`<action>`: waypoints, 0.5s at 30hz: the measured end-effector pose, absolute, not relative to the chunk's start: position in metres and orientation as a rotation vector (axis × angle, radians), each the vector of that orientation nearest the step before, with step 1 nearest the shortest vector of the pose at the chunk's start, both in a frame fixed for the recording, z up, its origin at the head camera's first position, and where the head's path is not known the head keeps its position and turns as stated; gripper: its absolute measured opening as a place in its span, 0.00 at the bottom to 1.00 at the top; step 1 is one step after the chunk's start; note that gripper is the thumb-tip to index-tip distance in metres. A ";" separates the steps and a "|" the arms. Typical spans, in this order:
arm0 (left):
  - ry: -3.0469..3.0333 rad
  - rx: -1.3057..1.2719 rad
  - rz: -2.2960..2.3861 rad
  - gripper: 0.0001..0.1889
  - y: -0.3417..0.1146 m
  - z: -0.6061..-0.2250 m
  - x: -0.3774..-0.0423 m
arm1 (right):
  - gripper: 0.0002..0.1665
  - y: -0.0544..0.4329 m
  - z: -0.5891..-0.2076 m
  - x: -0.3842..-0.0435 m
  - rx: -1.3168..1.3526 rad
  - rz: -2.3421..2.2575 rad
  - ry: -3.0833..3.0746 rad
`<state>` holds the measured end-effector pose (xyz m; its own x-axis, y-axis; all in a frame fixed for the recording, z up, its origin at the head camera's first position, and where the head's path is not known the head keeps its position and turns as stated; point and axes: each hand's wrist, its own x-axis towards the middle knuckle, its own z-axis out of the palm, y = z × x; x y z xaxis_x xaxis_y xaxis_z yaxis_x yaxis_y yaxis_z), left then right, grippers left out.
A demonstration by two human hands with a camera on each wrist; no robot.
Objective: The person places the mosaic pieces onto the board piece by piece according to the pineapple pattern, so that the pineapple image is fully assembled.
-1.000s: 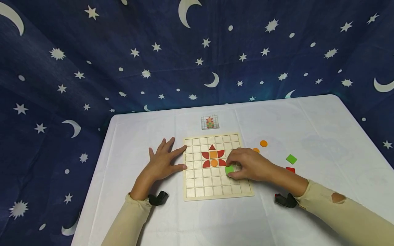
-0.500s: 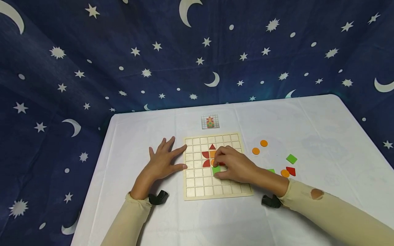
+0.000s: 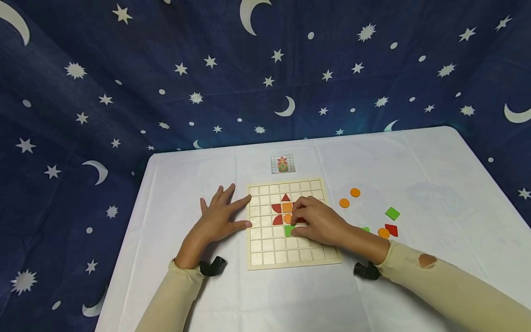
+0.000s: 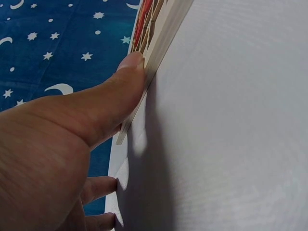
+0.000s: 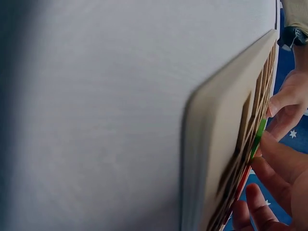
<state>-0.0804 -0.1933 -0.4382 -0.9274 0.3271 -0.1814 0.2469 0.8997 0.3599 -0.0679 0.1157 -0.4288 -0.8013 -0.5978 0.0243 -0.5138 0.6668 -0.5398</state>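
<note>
A pale wooden grid board lies on the white table. On its left edge rest the thumb and index finger of my left hand, the fingers spread; the left wrist view shows the thumb over the board's rim. My right hand pinches a green square tile at a cell below the orange disc. In the right wrist view thumb and fingers meet at that green tile. Above are an orange square, a red triangle and red quarter-circles, the right-hand ones mostly hidden by my hand.
Behind the board lies a small pattern card. To the right are loose orange discs, a green square, a red piece and another green piece partly behind my forearm. A starry blue cloth hangs behind the table.
My right hand has carried the green tile leftward from the board's right part to the cell below the orange disc. More of the tile now shows there. My left hand has stayed put.
</note>
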 end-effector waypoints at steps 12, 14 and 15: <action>2.828 0.433 0.487 0.41 -0.193 -0.438 -0.079 | 0.05 0.117 -0.433 -0.068 -0.913 -0.845 2.730; 2.831 0.440 0.487 0.40 -0.194 -0.438 -0.079 | 0.05 0.117 -0.432 -0.068 -0.912 -0.852 2.725; 2.832 0.442 0.488 0.40 -0.194 -0.438 -0.079 | 0.04 0.117 -0.432 -0.068 -0.910 -0.854 2.722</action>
<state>-0.0791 -0.1936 -0.4383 -0.9272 0.3310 -0.1755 0.2531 0.8988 0.3578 -0.0677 0.1175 -0.4321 -0.8055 -0.5913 0.0387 -0.5075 0.6548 -0.5601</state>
